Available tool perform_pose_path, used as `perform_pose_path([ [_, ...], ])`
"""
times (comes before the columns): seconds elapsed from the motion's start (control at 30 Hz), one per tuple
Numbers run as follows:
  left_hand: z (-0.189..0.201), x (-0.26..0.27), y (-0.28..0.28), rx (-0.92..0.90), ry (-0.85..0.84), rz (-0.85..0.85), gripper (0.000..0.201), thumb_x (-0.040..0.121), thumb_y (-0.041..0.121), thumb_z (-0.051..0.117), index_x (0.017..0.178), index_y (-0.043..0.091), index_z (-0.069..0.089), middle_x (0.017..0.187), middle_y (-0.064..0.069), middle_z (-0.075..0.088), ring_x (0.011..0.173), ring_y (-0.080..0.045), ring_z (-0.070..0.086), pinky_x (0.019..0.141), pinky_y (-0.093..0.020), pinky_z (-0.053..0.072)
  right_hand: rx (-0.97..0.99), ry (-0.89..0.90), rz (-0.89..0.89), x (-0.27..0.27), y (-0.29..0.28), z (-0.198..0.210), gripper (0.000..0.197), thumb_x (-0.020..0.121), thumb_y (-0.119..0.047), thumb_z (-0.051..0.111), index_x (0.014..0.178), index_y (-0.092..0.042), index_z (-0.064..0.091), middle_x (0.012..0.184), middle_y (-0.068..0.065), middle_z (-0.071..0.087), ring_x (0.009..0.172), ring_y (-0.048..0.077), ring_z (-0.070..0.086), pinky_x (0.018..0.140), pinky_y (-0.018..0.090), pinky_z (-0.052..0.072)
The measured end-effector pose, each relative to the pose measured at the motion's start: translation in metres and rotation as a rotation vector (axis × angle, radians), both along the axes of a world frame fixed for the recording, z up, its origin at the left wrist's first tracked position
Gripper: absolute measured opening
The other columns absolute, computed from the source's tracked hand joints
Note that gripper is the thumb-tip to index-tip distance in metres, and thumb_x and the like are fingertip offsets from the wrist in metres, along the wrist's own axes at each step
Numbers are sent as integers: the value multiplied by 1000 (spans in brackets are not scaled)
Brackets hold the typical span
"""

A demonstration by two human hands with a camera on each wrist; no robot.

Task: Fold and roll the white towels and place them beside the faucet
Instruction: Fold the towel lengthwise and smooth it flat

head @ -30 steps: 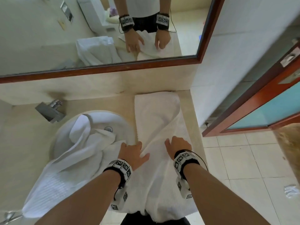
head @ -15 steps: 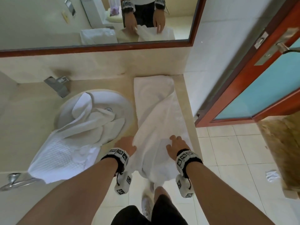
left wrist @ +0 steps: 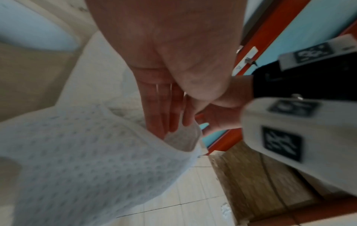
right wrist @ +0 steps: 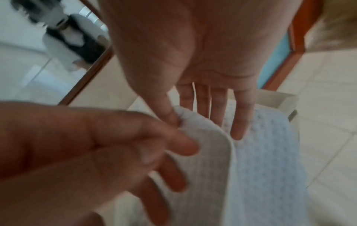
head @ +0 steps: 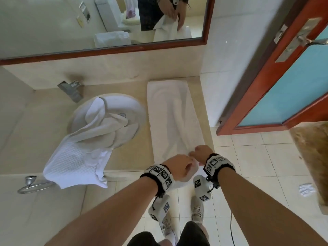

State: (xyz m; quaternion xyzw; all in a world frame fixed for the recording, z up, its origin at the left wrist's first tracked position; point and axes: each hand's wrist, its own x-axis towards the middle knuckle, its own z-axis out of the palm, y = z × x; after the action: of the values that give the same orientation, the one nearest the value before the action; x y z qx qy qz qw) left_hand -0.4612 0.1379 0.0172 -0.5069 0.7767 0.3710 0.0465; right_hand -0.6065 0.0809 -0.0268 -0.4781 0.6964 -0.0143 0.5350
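A long folded white towel (head: 170, 118) lies as a strip on the counter, right of the sink. Its near end is raised off the counter's front edge. My left hand (head: 188, 167) grips that end, with the waffle cloth (left wrist: 86, 152) curling under its fingers (left wrist: 164, 116). My right hand (head: 195, 153) sits close beside it and pinches the same edge (right wrist: 208, 137) between thumb (right wrist: 170, 114) and fingers. A second white towel (head: 85, 144) lies crumpled in the sink (head: 131, 105) and hangs over the counter front. The metal faucet (head: 71, 89) stands behind the sink.
A wood-framed mirror (head: 106, 50) runs above the counter (head: 32, 132). The wall (head: 230, 68) closes the counter's right end, with a red door (head: 284, 82) beyond. A chrome towel ring (head: 33, 185) hangs at the counter's front left. A scrap of white (head: 307, 189) lies on the floor tiles.
Both hands left the towel's top, came together at its near end and took hold of it. The hanging end is lifted and the strip lies straighter. The view has pulled back.
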Motion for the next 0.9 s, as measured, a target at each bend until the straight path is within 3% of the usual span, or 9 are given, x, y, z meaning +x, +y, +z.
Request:
perform_pose_path([
  [0.1, -14, 20, -2, -12, -152, 201, 27, 99, 20, 40, 120, 15, 57, 118, -10, 58, 105, -29, 58, 92, -37, 46, -78, 162, 78, -10, 4, -13, 33, 94, -24, 55, 118, -2, 59, 118, 18, 63, 105, 36, 62, 89, 40, 54],
  [0.17, -19, 36, -1, 10, -337, 287, 19, 96, 20, 42, 113, 18, 50, 111, -8, 58, 96, -30, 61, 83, -38, 49, -95, 135, -5, -12, 8, -18, 31, 98, -20, 49, 121, 0, 54, 121, 21, 60, 106, 39, 60, 89, 45, 54],
  [0.27, -23, 52, 12, 140, -584, 183, 26, 91, 34, 50, 112, 19, 50, 106, -4, 64, 94, -28, 64, 79, -36, 51, -122, 112, -98, -13, 10, -19, 28, 100, -17, 44, 122, 0, 49, 122, 23, 58, 108, 40, 59, 90, 44, 53],
  [0.37, -27, 52, 39, 531, -362, 225, 24, 89, 37, 54, 111, 27, 58, 90, 1, 74, 74, -24, 72, 65, -31, 57, -128, 98, -124, -16, 8, -16, 28, 103, -15, 39, 125, 2, 43, 125, 24, 57, 113, 39, 57, 87, 38, 45],
  [0.43, -29, 47, 49, 691, -248, 267, 18, 94, 35, 53, 108, 29, 63, 82, 2, 76, 63, -18, 69, 54, -24, 51, -123, 33, -167, -17, 10, -13, 29, 103, -19, 42, 126, -1, 41, 121, 21, 59, 104, 36, 58, 82, 37, 44],
  [0.57, -42, 51, 32, 175, -386, 483, 17, 94, 32, 46, 102, 23, 58, 96, -1, 68, 84, -19, 65, 79, -33, 55, -127, 22, 7, -17, 18, -17, 57, 87, -29, 72, 127, -9, 37, 113, 7, 52, 97, 28, 57, 76, 31, 46],
  [0.63, -45, 54, 19, -1, -348, 615, 23, 94, 33, 49, 116, 27, 46, 107, -2, 56, 90, -22, 60, 80, -35, 52, -179, 101, 42, -15, 18, -21, 46, 92, -24, 65, 126, -6, 40, 120, 13, 53, 103, 32, 58, 77, 32, 47],
  [0.73, -48, 55, 5, -33, -397, 596, 47, 92, 38, 54, 135, 40, 34, 123, -4, 38, 104, -25, 52, 80, -37, 49, -230, 227, 62, -14, 11, -19, 31, 103, -25, 44, 124, -4, 47, 122, 18, 54, 105, 33, 58, 77, 33, 44],
  [0.9, -63, 45, 0, -71, -398, 631, 36, 90, 28, 59, 122, 32, 45, 120, -7, 32, 98, -26, 50, 82, -40, 53, -294, 330, 118, -13, -1, -12, 32, 98, -23, 45, 125, -8, 41, 118, 11, 51, 101, 34, 60, 78, 38, 45],
])
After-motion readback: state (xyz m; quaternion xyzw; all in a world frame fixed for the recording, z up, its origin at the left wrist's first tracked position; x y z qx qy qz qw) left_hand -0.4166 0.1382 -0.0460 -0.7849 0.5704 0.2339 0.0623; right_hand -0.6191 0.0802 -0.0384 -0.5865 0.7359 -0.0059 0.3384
